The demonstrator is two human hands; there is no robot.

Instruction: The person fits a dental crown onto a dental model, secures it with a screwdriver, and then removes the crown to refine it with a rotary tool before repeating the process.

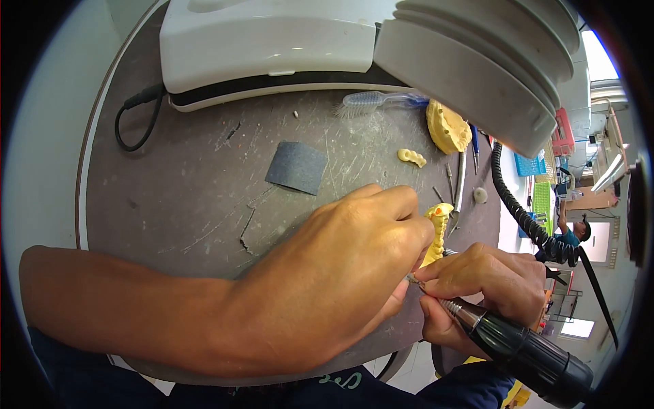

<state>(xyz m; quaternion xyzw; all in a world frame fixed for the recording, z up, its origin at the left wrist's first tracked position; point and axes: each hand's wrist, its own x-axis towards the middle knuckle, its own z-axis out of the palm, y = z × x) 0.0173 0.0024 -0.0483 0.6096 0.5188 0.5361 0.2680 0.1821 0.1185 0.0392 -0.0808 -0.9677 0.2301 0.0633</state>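
Observation:
My left hand (354,245) reaches across the tabletop with its fingers curled closed. What it pinches is hidden behind the knuckles. In my right hand (487,283) is a black and silver rotary handpiece (524,347), gripped near its narrow front end. The handpiece's tip points left, at the fingertips of my left hand; a small bit (413,278) shows there. Just beyond both hands stands a yellow dental cast (437,221) with an orange spot, partly covered by my left fingers. A cream-coloured dental bridge (411,158) lies farther back.
Dark sandpaper (296,167) lies left of my hands. Behind are a clear brush (368,101), a larger yellow cast (448,128) and slim metal tools (460,184). A white machine (266,41) and grey hood (470,68) line the back. A coiled black cable (507,198) hangs right; a person (572,235) is beyond.

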